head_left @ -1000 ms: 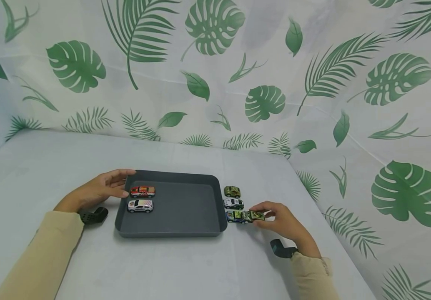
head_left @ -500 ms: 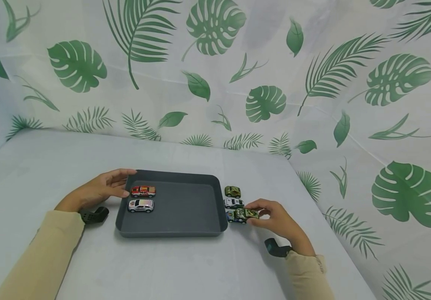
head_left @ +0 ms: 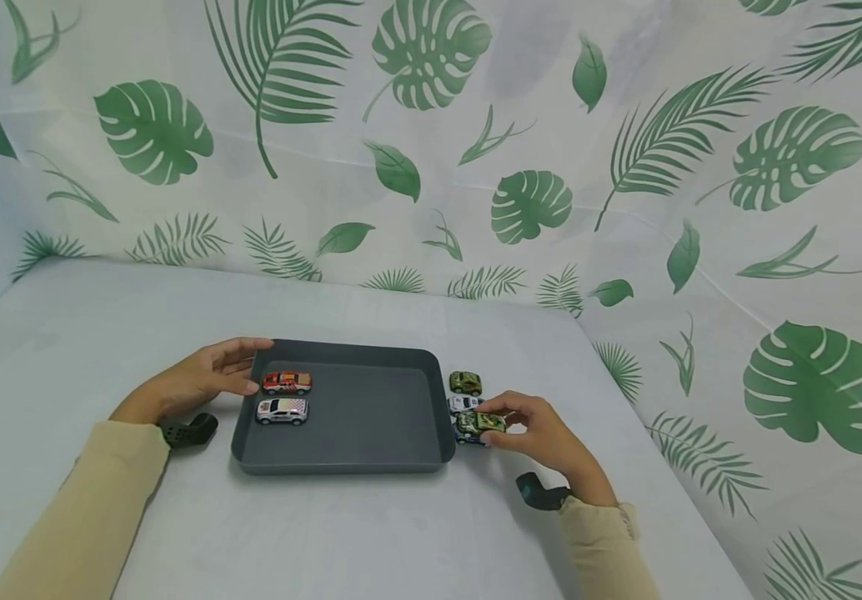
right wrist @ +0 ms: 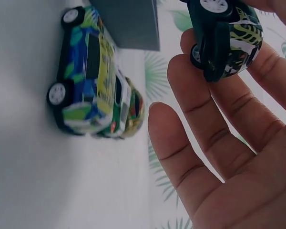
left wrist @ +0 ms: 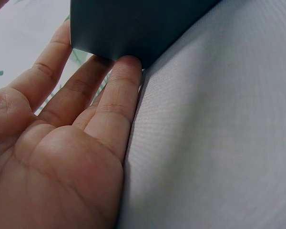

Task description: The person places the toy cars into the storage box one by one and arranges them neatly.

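A pair of beige sleeves comes in from the near edge over a pale tablecloth. At the right, the right hand grasps a camouflage toy car between thumb and fingers, raised off the cloth just outside the right end of a dark gray tray. Below the held car and partly hidden by it, a blue-and-yellow car stands on the cloth. The step in hand appears to be a transfer of the camouflage car to the tray; the next move probably calls for enough height to clear the blue-and-yellow car and the raised rim, then a gentle, level lowering.

At the left, the left hand grips nothing; its extended fingers touch the tray's outer left end, perhaps steadying it. Inside that end sit a checkered white car and, beyond it, a red car. Outside the right end, farther back, stand a plain white car and an olive-green car. A leaf-printed backdrop hangs behind.
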`<state>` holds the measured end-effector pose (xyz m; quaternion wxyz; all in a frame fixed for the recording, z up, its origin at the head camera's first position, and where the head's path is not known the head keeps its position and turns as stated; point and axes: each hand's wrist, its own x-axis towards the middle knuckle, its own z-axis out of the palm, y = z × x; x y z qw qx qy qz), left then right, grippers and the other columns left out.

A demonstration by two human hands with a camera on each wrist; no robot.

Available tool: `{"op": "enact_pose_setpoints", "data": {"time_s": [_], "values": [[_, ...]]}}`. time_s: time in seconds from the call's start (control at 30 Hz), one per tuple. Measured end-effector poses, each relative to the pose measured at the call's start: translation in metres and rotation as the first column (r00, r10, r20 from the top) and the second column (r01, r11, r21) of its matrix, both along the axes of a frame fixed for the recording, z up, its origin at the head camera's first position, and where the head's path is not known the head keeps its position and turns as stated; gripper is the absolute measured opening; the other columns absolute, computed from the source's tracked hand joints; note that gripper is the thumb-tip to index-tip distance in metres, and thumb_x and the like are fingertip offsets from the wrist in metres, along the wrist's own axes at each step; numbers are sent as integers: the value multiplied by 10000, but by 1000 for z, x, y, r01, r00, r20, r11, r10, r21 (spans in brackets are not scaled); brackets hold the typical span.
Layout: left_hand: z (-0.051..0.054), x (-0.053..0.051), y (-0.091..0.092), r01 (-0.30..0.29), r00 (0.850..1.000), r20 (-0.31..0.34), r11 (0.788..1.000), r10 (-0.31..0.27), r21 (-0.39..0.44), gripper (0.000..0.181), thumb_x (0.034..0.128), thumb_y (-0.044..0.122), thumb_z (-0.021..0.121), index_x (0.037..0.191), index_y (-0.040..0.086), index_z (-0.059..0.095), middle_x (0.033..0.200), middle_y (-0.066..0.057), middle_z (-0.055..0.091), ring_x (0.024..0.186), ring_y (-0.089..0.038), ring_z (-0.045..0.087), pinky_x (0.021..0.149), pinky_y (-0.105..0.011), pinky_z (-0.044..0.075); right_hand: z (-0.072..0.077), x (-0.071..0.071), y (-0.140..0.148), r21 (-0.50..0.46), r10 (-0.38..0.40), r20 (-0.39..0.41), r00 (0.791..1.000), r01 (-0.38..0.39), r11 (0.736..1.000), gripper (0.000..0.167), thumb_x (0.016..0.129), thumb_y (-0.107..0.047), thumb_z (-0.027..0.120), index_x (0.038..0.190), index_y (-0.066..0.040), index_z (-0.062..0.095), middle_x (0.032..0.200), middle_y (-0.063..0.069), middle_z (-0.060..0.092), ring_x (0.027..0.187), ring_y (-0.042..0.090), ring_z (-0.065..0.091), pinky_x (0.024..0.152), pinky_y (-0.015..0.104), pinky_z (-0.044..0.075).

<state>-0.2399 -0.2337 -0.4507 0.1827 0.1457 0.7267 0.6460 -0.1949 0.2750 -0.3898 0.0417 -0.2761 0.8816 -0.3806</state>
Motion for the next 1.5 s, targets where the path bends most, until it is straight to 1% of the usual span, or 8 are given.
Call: {"op": "enact_pose_setpoints", "data": {"time_s": [0.17,0.27,0.53,0.83,1.03,1.2,1.5], "values": [[-1,-1,0,2,1000,4,1000,-2,6,897,933,68,798,1660,-53,287,1736,-317,227,1611,-556,143,1279,-715,163,-4,-1,-7,-23,11,0,1000,-11,1000,315,917,-20,841,1218,31,767,1168,140,760,1037,96,659,875,301,595],[-2,-1,0,7,1000,6,1000,-7,9,896,936,74,797,1661,-51,285,1738,-316,222,1612,-556,139,1280,-714,160,-6,-2,-11,-33,23,-7,1000,-23,999,311,912,-11,843,1210,35,767,1152,139,758,1024,86,656,864,299,595],[-2,-1,0,3,1000,3,1000,-3,0,891,937,83,799,1661,-42,294,1737,-310,234,1612,-552,149,1276,-721,166,-9,-3,-20,-38,41,-23,999,-42,998,314,912,-9,843,1215,28,767,1122,122,752,1010,117,676,857,327,611],[-1,-1,-1,6,1000,9,1000,-6,0,885,939,86,797,1660,-41,299,1745,-306,213,1615,-555,129,1277,-723,155,-11,-4,-32,-51,48,-24,999,-49,997,305,911,-10,846,1202,36,768,1143,146,746,908,119,581,833,298,584],[0,-1,-1,8,1000,8,1000,-8,-7,890,939,88,798,1661,-41,295,1744,-308,214,1614,-556,130,1276,-727,152,-13,-5,-37,-53,63,-41,997,-65,996,300,914,-23,847,1203,14,775,1166,139,752,931,109,602,867,296,600],[0,-1,-1,9,1000,8,1000,-9,-4,888,938,83,798,1661,-40,297,1744,-306,218,1615,-554,128,1277,-726,152,-13,-5,-40,-62,74,-52,996,-77,995,300,912,-13,843,1204,7,778,1157,129,753,913,109,589,852,298,594],[1,-1,-2,10,1000,17,1000,-10,-2,891,933,80,801,1657,-44,298,1747,-303,208,1618,-553,111,1283,-716,141,-10,-3,-52,-72,87,-31,996,-89,993,312,905,-12,852,1207,17,774,1155,123,744,947,108,614,898,278,604]]}}
